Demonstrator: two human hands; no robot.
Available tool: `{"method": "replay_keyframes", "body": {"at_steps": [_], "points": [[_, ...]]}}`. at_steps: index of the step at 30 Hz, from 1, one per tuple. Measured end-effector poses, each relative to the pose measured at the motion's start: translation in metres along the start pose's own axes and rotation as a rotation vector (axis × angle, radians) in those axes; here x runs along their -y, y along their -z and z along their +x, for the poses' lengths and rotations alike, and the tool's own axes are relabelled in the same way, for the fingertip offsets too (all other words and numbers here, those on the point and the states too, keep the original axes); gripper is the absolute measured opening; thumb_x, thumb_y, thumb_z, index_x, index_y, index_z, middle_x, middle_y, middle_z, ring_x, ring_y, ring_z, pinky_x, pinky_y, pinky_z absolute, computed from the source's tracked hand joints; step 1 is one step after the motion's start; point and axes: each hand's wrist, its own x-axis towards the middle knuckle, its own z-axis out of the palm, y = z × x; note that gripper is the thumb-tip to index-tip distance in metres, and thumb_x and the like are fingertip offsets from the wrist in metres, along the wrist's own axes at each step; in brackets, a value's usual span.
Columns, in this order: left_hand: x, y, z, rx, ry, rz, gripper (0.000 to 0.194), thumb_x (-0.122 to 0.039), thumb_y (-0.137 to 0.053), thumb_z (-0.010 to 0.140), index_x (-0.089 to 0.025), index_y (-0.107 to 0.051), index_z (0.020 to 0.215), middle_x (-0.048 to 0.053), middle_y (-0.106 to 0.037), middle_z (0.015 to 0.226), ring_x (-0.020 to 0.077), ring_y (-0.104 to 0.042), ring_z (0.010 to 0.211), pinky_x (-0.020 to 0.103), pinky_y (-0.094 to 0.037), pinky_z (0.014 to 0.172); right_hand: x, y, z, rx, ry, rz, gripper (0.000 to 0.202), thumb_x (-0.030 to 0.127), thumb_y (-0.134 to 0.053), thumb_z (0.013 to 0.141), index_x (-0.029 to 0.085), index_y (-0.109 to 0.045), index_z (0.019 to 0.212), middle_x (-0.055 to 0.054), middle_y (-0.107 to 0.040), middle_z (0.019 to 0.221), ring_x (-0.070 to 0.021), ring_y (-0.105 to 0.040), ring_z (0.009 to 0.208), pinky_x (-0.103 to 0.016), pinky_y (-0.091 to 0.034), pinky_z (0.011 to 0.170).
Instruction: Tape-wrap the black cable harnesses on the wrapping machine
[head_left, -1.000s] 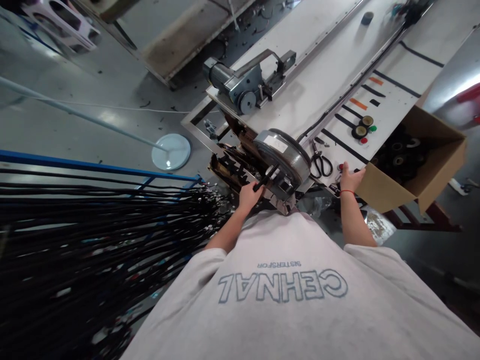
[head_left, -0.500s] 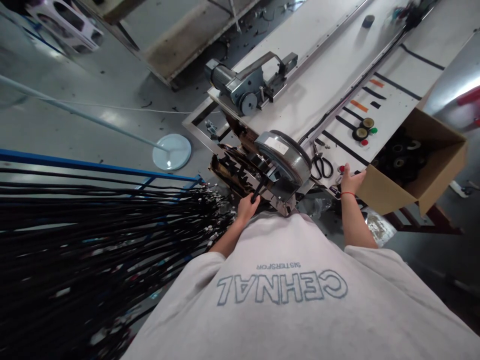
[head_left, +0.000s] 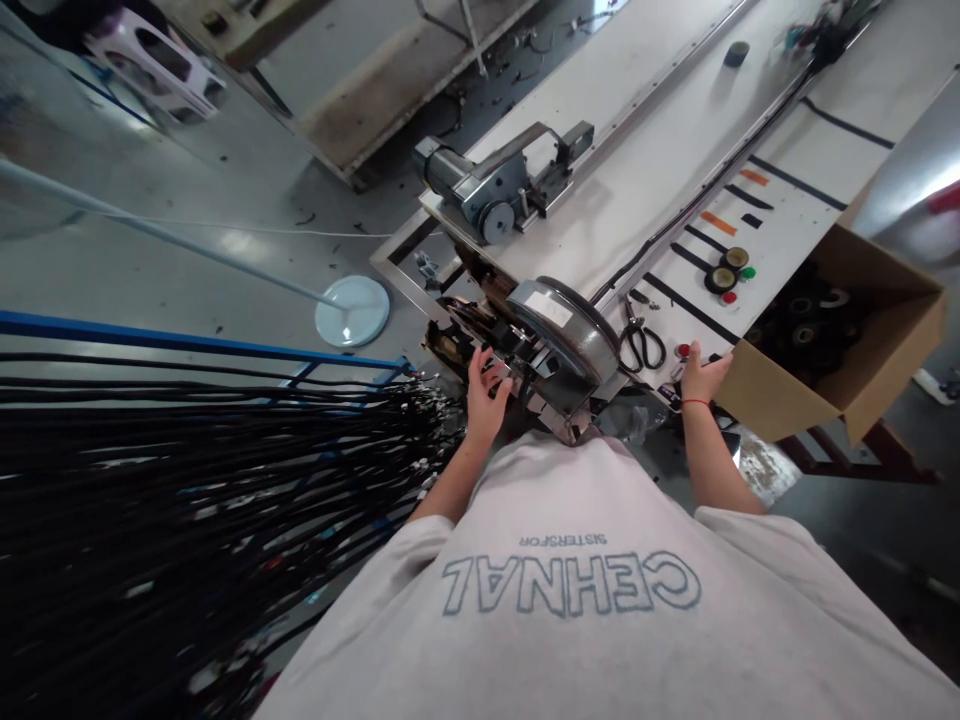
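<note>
My left hand (head_left: 487, 400) is raised beside the machine with the round grey drum (head_left: 559, 325), its fingers apart and nothing visible between them. Dark metal parts of the machine lie just beyond its fingertips. My right hand (head_left: 703, 380) rests at the near edge of the white table (head_left: 675, 345), thumb and fingers spread, close to a red button (head_left: 683, 351) and the cardboard box (head_left: 787, 395). Between the drum and this hand lie black-handled scissors (head_left: 643, 346). A long black cable (head_left: 660, 237) runs along the table away from the drum.
Many black cables (head_left: 225, 460) hang over a blue rack (head_left: 187, 340) on the left. Tape rolls (head_left: 721, 279) and black and orange strips sit on the table. A motor unit (head_left: 487, 190) stands at its far left corner. A round-based pole (head_left: 352, 312) stands on the floor.
My left hand has let go of the black cable-like piece it gripped, opened its fingers and moved slightly up toward the machine. My right hand stays at the table edge.
</note>
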Motion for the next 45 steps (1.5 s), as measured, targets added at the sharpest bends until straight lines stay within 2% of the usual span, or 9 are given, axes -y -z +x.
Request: {"method": "replay_keyframes", "body": {"at_steps": [3, 7, 20, 28, 32, 36, 38, 41, 45], "points": [[-0.023, -0.005, 0.017, 0.021, -0.066, -0.034, 0.097, -0.071, -0.061, 0.082, -0.033, -0.013, 0.159, 0.016, -0.03, 0.16, 0.0264, -0.062, 0.12, 0.038, -0.052, 0.1, -0.001, 0.001, -0.002, 0.011, -0.001, 0.005, 0.086, 0.05, -0.055, 0.086, -0.002, -0.026, 0.148, -0.031, -0.032, 0.154, -0.0344, -0.029, 0.147, -0.049, -0.023, 0.121], [-0.041, -0.01, 0.019, -0.024, -0.037, -0.048, 0.096, -0.066, -0.067, 0.08, -0.032, -0.021, 0.157, 0.015, -0.029, 0.162, 0.0268, -0.061, 0.121, 0.039, -0.053, 0.101, -0.004, 0.001, -0.006, 0.025, 0.017, 0.031, 0.086, 0.05, -0.055, 0.087, -0.003, -0.026, 0.148, -0.031, -0.03, 0.155, -0.0335, -0.027, 0.148, -0.048, -0.021, 0.122], [-0.049, -0.009, 0.007, -0.085, -0.05, -0.056, 0.088, -0.054, -0.074, 0.081, -0.033, -0.029, 0.154, 0.014, -0.034, 0.16, 0.0291, -0.054, 0.133, 0.04, -0.05, 0.107, -0.009, 0.001, -0.017, 0.028, 0.024, 0.028, 0.088, 0.052, -0.053, 0.088, -0.006, -0.025, 0.148, -0.032, -0.028, 0.155, -0.0334, -0.023, 0.15, -0.049, -0.021, 0.122], [-0.056, -0.039, 0.018, -0.079, -0.039, -0.022, 0.092, -0.048, -0.066, 0.089, -0.039, -0.004, 0.156, 0.011, -0.015, 0.167, 0.0271, -0.045, 0.14, 0.041, -0.047, 0.111, -0.01, -0.002, -0.005, -0.011, -0.006, 0.0, 0.087, 0.054, -0.062, 0.085, 0.002, -0.03, 0.147, -0.029, -0.038, 0.15, -0.0338, -0.037, 0.143, -0.05, -0.026, 0.119], [-0.035, -0.033, 0.0, -0.015, -0.068, 0.055, 0.101, -0.043, -0.074, 0.082, -0.031, -0.006, 0.155, 0.016, -0.016, 0.164, 0.0282, -0.037, 0.145, 0.044, -0.041, 0.115, -0.006, 0.003, -0.003, -0.037, 0.009, -0.017, 0.089, 0.056, -0.063, 0.085, 0.0, -0.03, 0.147, -0.03, -0.036, 0.152, -0.0326, -0.034, 0.145, -0.048, -0.025, 0.12], [0.017, -0.024, -0.044, 0.104, 0.193, 0.16, 0.076, -0.035, -0.078, 0.074, -0.015, -0.038, 0.136, 0.021, -0.048, 0.136, 0.0309, -0.052, 0.128, 0.05, -0.043, 0.11, 0.001, 0.008, -0.008, -0.047, -0.11, -0.031, 0.088, 0.056, -0.066, 0.085, 0.002, -0.033, 0.146, -0.028, -0.042, 0.149, -0.0332, -0.041, 0.141, -0.045, -0.029, 0.119], [0.042, -0.028, -0.059, 0.201, 0.287, 0.189, 0.064, -0.03, -0.078, 0.071, -0.013, -0.047, 0.125, 0.019, -0.054, 0.124, 0.0318, -0.054, 0.123, 0.051, -0.043, 0.109, 0.004, 0.01, -0.008, -0.061, -0.178, -0.038, 0.08, 0.058, -0.063, 0.086, 0.003, -0.042, 0.14, -0.027, -0.05, 0.143, -0.0331, -0.048, 0.136, -0.044, -0.034, 0.117], [0.065, -0.041, -0.06, 0.259, 0.299, 0.184, 0.048, -0.025, -0.073, 0.072, -0.013, -0.053, 0.114, 0.017, -0.058, 0.118, 0.0313, -0.056, 0.119, 0.047, -0.044, 0.106, 0.007, 0.012, -0.002, -0.105, -0.218, -0.085, 0.071, 0.063, -0.059, 0.087, 0.005, -0.052, 0.126, -0.026, -0.057, 0.134, -0.0338, -0.053, 0.131, -0.044, -0.038, 0.113], [0.073, -0.043, -0.046, 0.447, 0.276, 0.224, 0.014, -0.026, -0.053, 0.087, -0.016, -0.06, 0.094, 0.014, -0.066, 0.097, 0.0277, -0.065, 0.098, 0.039, -0.05, 0.091, 0.009, 0.014, 0.005, -0.161, -0.192, -0.16, 0.068, 0.067, -0.058, 0.086, 0.007, -0.055, 0.117, -0.027, -0.061, 0.127, -0.0352, -0.057, 0.126, -0.046, -0.043, 0.109]]}}
